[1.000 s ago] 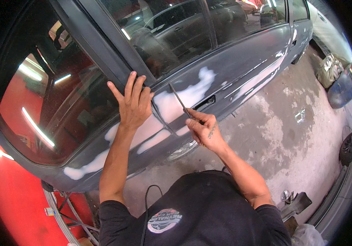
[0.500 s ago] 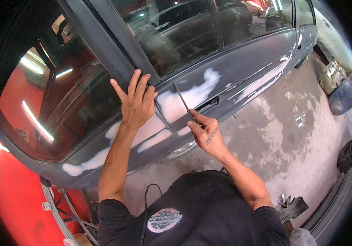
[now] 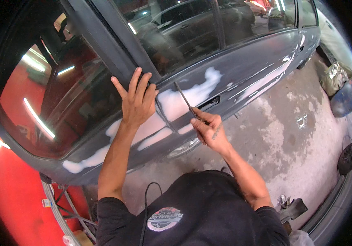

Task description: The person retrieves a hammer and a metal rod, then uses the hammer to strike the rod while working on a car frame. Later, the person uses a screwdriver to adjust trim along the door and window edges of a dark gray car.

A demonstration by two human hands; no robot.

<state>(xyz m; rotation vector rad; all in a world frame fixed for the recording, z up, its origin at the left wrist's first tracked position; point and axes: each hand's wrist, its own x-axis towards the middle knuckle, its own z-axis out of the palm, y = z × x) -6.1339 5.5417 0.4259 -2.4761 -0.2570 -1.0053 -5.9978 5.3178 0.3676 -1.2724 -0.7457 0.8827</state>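
My left hand lies with fingers spread on a dark grey car, its fingertips at the window pillar and beside the rear door's seam. My right hand grips a thin, long, dark metal tool, angled up and leftward over the door. The tool's tip is near the base of the door window, above a pinkish-white filler patch. The recessed door handle is just right of the tool. I cannot tell whether the tool's blade touches the panel.
A red surface and a metal stand are at the lower left. The patchy concrete floor lies below the car. A blue container, silver bag, black wheel and another grey car's edge line the right.
The view has shifted slightly, so the car sits further right. My right hand and the tool have moved slightly rightward and up in the picture, my left hand slightly up, still on the car.
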